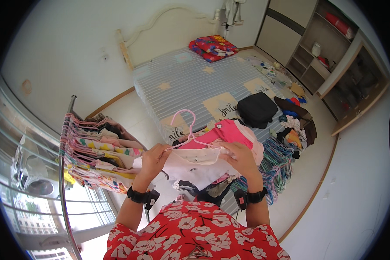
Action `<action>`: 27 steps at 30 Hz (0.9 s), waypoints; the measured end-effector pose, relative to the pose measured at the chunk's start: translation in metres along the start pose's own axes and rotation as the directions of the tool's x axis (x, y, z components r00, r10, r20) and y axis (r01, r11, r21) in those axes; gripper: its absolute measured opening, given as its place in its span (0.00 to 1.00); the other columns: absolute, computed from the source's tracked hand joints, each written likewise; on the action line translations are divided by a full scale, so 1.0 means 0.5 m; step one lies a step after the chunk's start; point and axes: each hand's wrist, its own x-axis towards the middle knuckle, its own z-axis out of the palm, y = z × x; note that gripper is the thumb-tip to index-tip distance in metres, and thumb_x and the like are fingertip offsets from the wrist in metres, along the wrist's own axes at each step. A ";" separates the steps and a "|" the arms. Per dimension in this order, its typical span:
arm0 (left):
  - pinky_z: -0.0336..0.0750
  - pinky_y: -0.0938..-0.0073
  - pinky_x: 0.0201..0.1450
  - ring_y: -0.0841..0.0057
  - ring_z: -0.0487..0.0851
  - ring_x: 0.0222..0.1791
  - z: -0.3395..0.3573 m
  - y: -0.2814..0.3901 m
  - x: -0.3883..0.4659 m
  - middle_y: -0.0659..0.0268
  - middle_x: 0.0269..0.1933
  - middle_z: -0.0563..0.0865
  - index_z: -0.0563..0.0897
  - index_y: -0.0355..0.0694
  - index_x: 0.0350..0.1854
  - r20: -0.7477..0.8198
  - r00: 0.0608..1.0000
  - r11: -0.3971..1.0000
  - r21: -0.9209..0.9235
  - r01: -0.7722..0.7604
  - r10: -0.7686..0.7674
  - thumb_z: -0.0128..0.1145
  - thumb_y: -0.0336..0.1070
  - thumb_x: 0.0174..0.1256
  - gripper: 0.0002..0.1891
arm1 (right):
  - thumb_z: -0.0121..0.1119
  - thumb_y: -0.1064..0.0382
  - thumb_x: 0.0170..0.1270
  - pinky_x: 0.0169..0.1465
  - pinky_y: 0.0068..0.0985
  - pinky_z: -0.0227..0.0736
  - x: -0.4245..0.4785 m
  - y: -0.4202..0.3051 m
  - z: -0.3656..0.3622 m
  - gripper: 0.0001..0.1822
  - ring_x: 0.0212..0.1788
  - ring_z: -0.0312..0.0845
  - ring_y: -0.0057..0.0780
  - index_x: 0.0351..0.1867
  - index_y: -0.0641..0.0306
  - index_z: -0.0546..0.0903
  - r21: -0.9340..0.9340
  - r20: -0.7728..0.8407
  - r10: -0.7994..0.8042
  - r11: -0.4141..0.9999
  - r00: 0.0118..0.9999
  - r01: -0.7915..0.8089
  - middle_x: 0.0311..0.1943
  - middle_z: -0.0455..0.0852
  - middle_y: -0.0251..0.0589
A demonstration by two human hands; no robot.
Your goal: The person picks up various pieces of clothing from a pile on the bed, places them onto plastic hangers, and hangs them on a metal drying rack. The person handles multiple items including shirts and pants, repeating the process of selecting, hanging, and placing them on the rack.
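Note:
A white T-shirt (195,165) hangs spread out on a pink clothes hanger (191,130), its hook pointing up and away from me. My left hand (154,160) pinches the left shoulder of the shirt with the hanger's arm. At the opposite shoulder, my right hand (242,158) grips the neckline edge, fingers and thumb on the fabric. Behind the shirt, on the bed, lie a bright pink garment (232,131) and paler pink clothing, partly hidden by it. The hanger's lower part is hidden inside the shirt.
At left, a metal clothes rack (61,169) carries many garments on pink hangers. A heap of coloured hangers (276,165) lies on the bed's near right edge. A black bag (257,110) and a folded red quilt (213,48) rest on the striped mattress (182,74).

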 end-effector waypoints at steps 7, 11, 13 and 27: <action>0.78 0.66 0.36 0.58 0.85 0.33 -0.018 0.053 -0.047 0.53 0.36 0.86 0.85 0.35 0.45 0.022 0.990 0.989 0.048 0.138 -0.140 0.61 0.33 0.68 0.09 | 0.76 0.58 0.51 0.33 0.29 0.72 0.001 0.056 0.010 0.16 0.28 0.79 0.39 0.38 0.63 0.87 0.065 0.139 0.019 0.997 0.990 -0.029 0.27 0.83 0.44; 0.79 0.63 0.40 0.53 0.85 0.36 -0.030 0.087 -0.096 0.51 0.38 0.87 0.84 0.34 0.47 -0.021 0.970 0.963 0.116 0.242 -0.241 0.59 0.34 0.70 0.10 | 0.76 0.53 0.51 0.33 0.34 0.73 0.037 0.061 0.029 0.18 0.31 0.81 0.41 0.32 0.66 0.85 0.077 0.104 -0.142 0.988 0.984 0.135 0.30 0.84 0.44; 0.79 0.62 0.40 0.52 0.86 0.37 -0.044 0.110 -0.127 0.51 0.39 0.87 0.84 0.34 0.47 -0.069 0.947 0.937 0.137 0.322 -0.315 0.58 0.34 0.70 0.10 | 0.77 0.53 0.50 0.33 0.33 0.73 0.050 0.074 0.055 0.19 0.31 0.82 0.41 0.33 0.66 0.85 0.023 0.107 -0.264 0.964 0.959 0.263 0.31 0.85 0.43; 0.79 0.64 0.38 0.55 0.86 0.32 -0.236 0.158 -0.367 0.49 0.35 0.88 0.86 0.32 0.44 -0.295 0.806 0.783 0.223 0.580 -0.513 0.59 0.36 0.72 0.11 | 0.73 0.56 0.59 0.39 0.26 0.79 0.061 -0.118 0.226 0.22 0.33 0.88 0.35 0.53 0.65 0.85 0.526 0.640 -0.397 0.851 0.658 0.001 0.37 0.89 0.50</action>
